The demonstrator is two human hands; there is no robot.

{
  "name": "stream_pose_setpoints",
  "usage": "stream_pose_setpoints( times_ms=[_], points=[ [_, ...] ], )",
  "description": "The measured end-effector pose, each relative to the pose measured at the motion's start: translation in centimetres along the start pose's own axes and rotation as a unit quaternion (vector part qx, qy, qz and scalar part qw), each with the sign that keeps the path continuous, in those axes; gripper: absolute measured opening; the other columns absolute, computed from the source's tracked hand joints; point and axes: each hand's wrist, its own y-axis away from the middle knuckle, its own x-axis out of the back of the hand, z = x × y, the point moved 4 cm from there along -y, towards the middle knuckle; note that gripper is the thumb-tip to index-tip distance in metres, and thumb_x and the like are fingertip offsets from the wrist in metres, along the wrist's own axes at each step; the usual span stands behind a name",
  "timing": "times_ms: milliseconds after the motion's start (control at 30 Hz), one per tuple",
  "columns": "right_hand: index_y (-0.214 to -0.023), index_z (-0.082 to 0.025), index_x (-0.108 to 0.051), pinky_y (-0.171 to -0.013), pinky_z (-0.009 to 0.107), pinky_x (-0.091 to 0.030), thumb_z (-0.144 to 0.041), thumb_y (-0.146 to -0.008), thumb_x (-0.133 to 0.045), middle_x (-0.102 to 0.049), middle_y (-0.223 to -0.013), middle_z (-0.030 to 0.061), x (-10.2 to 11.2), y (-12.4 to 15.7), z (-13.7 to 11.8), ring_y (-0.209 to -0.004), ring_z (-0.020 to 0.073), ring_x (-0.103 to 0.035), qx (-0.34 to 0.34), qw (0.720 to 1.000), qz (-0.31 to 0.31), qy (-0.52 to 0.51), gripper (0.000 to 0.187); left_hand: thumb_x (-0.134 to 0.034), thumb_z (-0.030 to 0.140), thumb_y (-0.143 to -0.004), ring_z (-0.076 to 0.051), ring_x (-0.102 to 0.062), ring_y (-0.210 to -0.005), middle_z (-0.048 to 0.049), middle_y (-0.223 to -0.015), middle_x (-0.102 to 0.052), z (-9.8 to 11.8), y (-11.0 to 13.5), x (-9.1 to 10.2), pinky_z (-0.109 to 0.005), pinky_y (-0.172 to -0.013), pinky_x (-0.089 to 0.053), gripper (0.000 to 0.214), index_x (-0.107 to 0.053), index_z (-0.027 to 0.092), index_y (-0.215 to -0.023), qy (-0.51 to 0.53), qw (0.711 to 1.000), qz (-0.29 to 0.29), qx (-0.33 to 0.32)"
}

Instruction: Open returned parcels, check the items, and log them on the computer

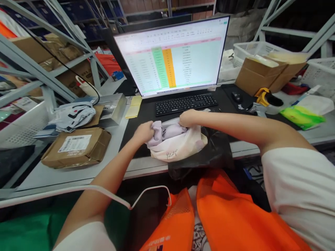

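A pale cream bag [180, 148] with handwritten marks lies at the front edge of the desk, its mouth facing the keyboard. Folded lilac cloth [172, 130] shows in its opening. My left hand [144, 132] is closed around a bunch of the lilac cloth at the left of the mouth. At the far right rim, my right hand [188, 118] is closed on the bag's edge, fingertips partly hidden. Under the bag, a crumpled black plastic bag [217, 153] hangs over the desk edge.
Behind the bag are a black keyboard [186, 104] and a monitor [172, 62]. A taped cardboard box [75, 148] lies at left, near a pile of plastic-wrapped packets [74, 115]. At right are a mouse [236, 97], a yellow tape dispenser [264, 96] and an open carton [259, 75]. A white cable [104, 191] crosses my left arm.
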Motion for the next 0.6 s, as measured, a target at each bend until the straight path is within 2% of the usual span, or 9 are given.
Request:
stream_pose_setpoints(
  times_ms=[67,133,200,267,333,433,533,600],
  points=[
    [-0.123,-0.003,-0.074,-0.096,0.048,-0.051,-0.037,-0.1,-0.055,-0.071,-0.122,0.0286,1.3,0.6,0.3,-0.117,0.042,-0.066,-0.002,0.999,0.04,0.035,0.045,-0.065,0.015,-0.073,-0.022,-0.057,-0.077,-0.0018,-0.072,-0.056,0.7,-0.1,2.2,-0.031,-0.068,-0.033,0.012,-0.055,0.021,-0.076,-0.031,0.999,0.022,0.001],
    [-0.121,-0.005,-0.075,-0.094,0.049,-0.051,-0.047,-0.099,-0.055,-0.072,-0.119,0.0268,3.2,1.5,0.7,-0.115,0.0425,-0.066,-0.003,0.992,0.108,0.07,0.052,-0.066,0.014,-0.076,-0.019,-0.053,-0.076,0.0003,-0.072,-0.05,1.3,-0.1,4.4,-0.03,-0.067,-0.03,0.014,-0.054,0.021,-0.078,-0.05,0.998,0.042,0.0],
    [-0.114,-0.006,-0.077,-0.091,0.049,-0.052,-0.059,-0.098,-0.052,-0.074,-0.111,0.0244,5.0,2.5,1.5,-0.11,0.042,-0.067,-0.004,0.984,0.157,0.078,0.061,-0.07,0.018,-0.08,-0.017,-0.052,-0.075,0.001,-0.075,-0.052,1.8,0.4,6.0,-0.029,-0.067,-0.031,0.015,-0.055,0.021,-0.081,-0.048,0.997,0.057,-0.013],
    [-0.105,-0.008,-0.078,-0.086,0.047,-0.053,-0.066,-0.098,-0.048,-0.075,-0.099,0.0213,6.2,3.5,2.4,-0.101,0.0389,-0.069,0.005,0.982,0.174,0.07,0.066,-0.071,0.025,-0.082,-0.017,-0.055,-0.077,0.0007,-0.082,-0.059,2.3,1.4,6.5,-0.028,-0.068,-0.035,0.015,-0.059,0.021,-0.091,-0.03,0.996,0.07,-0.038],
    [-0.094,-0.01,-0.079,-0.081,0.043,-0.053,-0.064,-0.099,-0.047,-0.073,-0.086,0.0173,6.8,4.4,3.1,-0.09,0.0335,-0.069,0.025,0.984,0.166,0.055,0.063,-0.07,0.027,-0.082,-0.02,-0.06,-0.085,-0.0021,-0.094,-0.066,2.8,2.9,6.0,-0.029,-0.073,-0.042,0.025,-0.062,0.02,-0.105,-0.012,0.994,0.091,-0.065],
    [-0.086,-0.012,-0.079,-0.076,0.038,-0.051,-0.048,-0.102,-0.049,-0.072,-0.081,0.0142,6.9,6.1,3.3,-0.08,0.0277,-0.068,0.055,0.99,0.125,0.017,0.049,-0.067,0.025,-0.079,-0.025,-0.065,-0.096,-0.0077,-0.111,-0.069,4.1,5.6,3.8,-0.033,-0.084,-0.05,0.04,-0.063,0.018,-0.119,0.004,0.987,0.108,-0.118],
    [-0.091,-0.012,-0.08,-0.08,0.04,-0.05,-0.035,-0.1,-0.052,-0.074,-0.092,0.0171,5.8,8.6,2.2,-0.087,0.0297,-0.069,0.066,0.991,0.117,0.016,0.037,-0.061,0.026,-0.086,-0.027,-0.067,-0.11,-0.0117,-0.127,-0.068,6.6,7.2,0.7,-0.037,-0.098,-0.053,0.045,-0.063,0.017,-0.13,0.008,0.977,0.043,-0.208],
    [-0.092,-0.011,-0.08,-0.089,0.046,-0.049,-0.031,-0.096,-0.059,-0.072,-0.111,0.0221,4.4,10.5,1.0,-0.104,0.0357,-0.067,0.076,0.982,0.168,0.046,0.029,-0.055,0.027,-0.093,-0.03,-0.059,-0.13,-0.0155,-0.141,-0.061,8.3,7.0,-1.0,-0.042,-0.111,-0.048,0.039,-0.065,0.017,-0.13,-0.032,0.964,-0.002,-0.266]
  ],
)
